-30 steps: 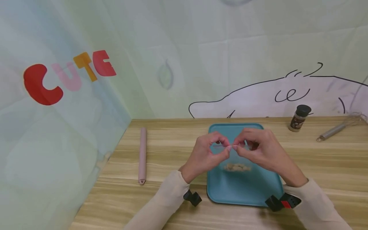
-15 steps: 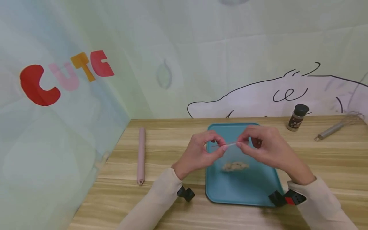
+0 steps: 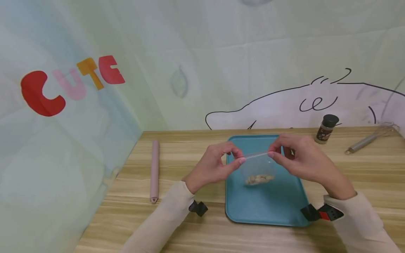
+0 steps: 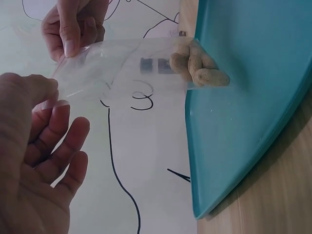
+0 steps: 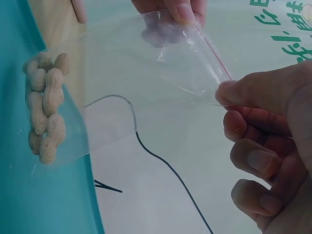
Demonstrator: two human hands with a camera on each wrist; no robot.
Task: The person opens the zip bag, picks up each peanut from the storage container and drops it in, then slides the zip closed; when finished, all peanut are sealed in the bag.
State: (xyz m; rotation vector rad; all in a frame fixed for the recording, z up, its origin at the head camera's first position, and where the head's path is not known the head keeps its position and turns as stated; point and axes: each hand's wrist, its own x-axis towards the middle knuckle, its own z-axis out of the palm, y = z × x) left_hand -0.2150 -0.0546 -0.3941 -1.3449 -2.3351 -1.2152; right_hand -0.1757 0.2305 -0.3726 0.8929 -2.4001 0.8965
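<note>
A clear zip bag (image 5: 146, 87) with a red line along its top hangs between my two hands, over the blue tray (image 3: 265, 211). Several unshelled peanuts (image 5: 46, 105) lie in the bottom of the bag. My left hand (image 3: 218, 162) pinches one top corner between thumb and forefinger. The opposite corner is pinched by my right hand (image 3: 299, 156), its other fingers loosely curled, as the right wrist view shows. The bag's top edge is stretched nearly straight between the two pinches.
A pink rolling-pin-like rod (image 3: 154, 172) lies left of the tray on the wooden table (image 3: 186, 211). At the back right stands a black-capped spice jar (image 3: 326, 130), with a whisk (image 3: 367, 141) beside it. A printed curtain (image 3: 177, 42) rises behind the table.
My hands have moved apart, from nearly touching at the bag's middle out to its two top corners. More of the bag's top edge now shows, and the peanuts hang in about the same place.
</note>
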